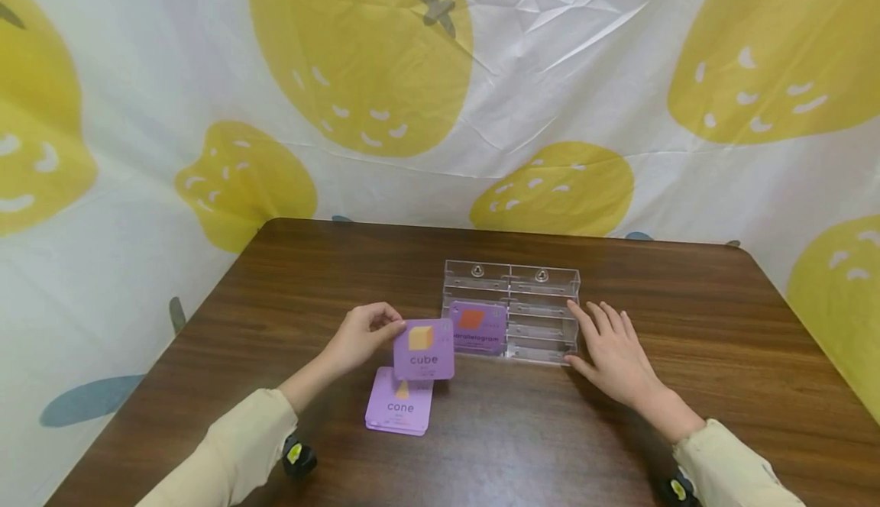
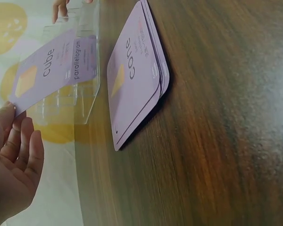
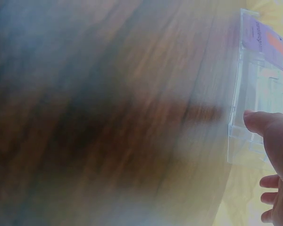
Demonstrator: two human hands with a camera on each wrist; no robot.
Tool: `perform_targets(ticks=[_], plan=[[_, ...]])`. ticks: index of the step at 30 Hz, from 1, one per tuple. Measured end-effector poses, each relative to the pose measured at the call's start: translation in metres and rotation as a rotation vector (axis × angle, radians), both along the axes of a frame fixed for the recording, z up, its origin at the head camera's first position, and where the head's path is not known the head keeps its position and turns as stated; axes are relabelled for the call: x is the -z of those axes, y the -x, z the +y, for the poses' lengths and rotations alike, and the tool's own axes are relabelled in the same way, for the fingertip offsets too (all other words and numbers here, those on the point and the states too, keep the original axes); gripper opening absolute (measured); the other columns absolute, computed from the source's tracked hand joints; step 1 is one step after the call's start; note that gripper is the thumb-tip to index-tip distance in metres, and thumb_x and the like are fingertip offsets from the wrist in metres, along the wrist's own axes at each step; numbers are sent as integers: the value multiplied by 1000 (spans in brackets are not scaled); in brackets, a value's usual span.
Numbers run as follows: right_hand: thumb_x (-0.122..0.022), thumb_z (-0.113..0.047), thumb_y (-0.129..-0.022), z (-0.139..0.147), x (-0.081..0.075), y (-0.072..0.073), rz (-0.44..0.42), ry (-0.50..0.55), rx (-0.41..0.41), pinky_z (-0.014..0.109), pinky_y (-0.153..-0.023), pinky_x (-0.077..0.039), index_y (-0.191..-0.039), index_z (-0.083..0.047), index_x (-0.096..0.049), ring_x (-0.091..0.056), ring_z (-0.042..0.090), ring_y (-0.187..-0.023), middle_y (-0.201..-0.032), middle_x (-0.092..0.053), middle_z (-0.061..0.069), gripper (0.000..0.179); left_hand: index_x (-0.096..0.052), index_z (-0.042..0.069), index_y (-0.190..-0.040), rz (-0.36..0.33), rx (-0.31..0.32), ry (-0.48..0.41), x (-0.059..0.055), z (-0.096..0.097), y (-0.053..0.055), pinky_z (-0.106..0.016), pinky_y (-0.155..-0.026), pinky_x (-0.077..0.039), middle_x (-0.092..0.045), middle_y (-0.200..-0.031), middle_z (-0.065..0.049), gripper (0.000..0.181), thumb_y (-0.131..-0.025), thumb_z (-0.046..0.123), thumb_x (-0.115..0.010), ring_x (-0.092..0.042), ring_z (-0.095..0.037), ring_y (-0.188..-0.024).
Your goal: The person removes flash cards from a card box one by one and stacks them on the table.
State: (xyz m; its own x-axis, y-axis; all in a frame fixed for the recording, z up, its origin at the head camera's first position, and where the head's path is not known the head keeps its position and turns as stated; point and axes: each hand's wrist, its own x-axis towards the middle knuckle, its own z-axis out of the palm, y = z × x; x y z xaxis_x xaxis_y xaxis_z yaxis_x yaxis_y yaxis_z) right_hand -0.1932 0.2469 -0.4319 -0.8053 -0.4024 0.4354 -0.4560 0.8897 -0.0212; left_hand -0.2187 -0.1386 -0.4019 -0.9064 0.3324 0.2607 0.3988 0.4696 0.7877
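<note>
Between thumb and fingers my left hand (image 1: 367,333) pinches the upper left corner of a purple cube card (image 1: 423,362), also seen in the left wrist view. That card is raised over a small stack of purple cards (image 1: 400,409) with the cone card on top. To its right lies a clear plastic card rack (image 1: 543,310) with two columns of tiers. A parallelogram card (image 1: 479,330) sits in the rack's left column, near the front. My right hand (image 1: 615,358) rests at the rack's right edge, its fingers spread and fairly straight, with the thumb at the front corner.
Everything stands on a dark wood-grain table (image 1: 522,431). Behind it hangs a white curtain (image 1: 385,186) printed with yellow lemons, close to the table's back edge.
</note>
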Motion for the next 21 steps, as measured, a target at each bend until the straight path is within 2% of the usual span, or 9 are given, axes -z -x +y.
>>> perform_targets(ticks=[11, 15, 21], plan=[[-76, -31, -70, 0, 2, 1, 16, 5, -8, 63, -92, -26, -136, -3, -33, -35, 47, -115, -122, -43, 28, 83, -63, 1, -86, -26, -2, 16, 5, -10, -6, -23, -60, -45, -63, -74, -5, 9, -84, 10, -64, -54, -12, -66], [-76, -31, -70, 0, 2, 0, 20, 6, -8, 63, -92, -26, -136, -4, -33, -36, 46, -115, -122, -43, 28, 84, -63, 1, -87, -72, 7, 20, 10, -16, -8, -24, -57, -45, -63, -74, -5, 10, -85, 11, -63, -54, -12, -65], [-76, -31, -70, 0, 2, 0, 18, 5, -5, 63, -92, -26, -137, -4, -32, -35, 46, -115, -122, -43, 28, 84, -62, 2, -90, -168, 70, 33, 15, -25, -13, -26, -54, -48, -63, -75, -4, 11, -86, 13, -61, -55, -13, -64]])
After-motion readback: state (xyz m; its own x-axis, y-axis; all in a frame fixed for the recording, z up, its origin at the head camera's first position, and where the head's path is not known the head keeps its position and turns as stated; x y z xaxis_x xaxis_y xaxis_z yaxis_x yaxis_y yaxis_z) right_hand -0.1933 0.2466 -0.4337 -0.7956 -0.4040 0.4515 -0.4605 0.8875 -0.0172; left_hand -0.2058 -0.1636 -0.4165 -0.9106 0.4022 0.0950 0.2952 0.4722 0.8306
